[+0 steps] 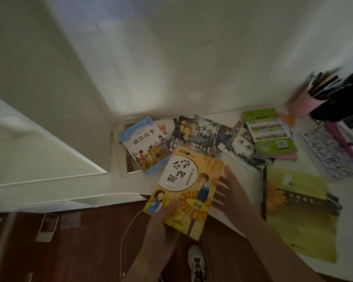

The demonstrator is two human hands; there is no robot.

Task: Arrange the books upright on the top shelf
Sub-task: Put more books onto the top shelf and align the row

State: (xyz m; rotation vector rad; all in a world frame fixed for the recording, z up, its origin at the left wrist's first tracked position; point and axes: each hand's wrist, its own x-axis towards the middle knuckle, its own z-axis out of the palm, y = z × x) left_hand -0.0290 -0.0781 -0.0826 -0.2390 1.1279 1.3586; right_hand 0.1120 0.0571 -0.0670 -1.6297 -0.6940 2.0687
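Note:
My left hand (164,219) grips the near left corner of a yellow book (186,188) with sunflowers and two children on its cover, held above the white surface's front edge. My right hand (227,190) is open, fingers spread, just right of that book's edge. Behind lie several books flat and overlapping: a blue-edged storybook (145,144), a dark ink-painting book (202,133), a black-and-white calligraphy book (244,146) and a green book (268,132) on a pink one. A large green sunflower book (300,212) lies at the right.
White shelf boards (43,155) slant away at the left beside a white wall. A pink pen holder (306,102), a dark object and a patterned notebook (330,151) crowd the far right. Below are a dark wood floor, a white cable (128,226) and my shoe (196,263).

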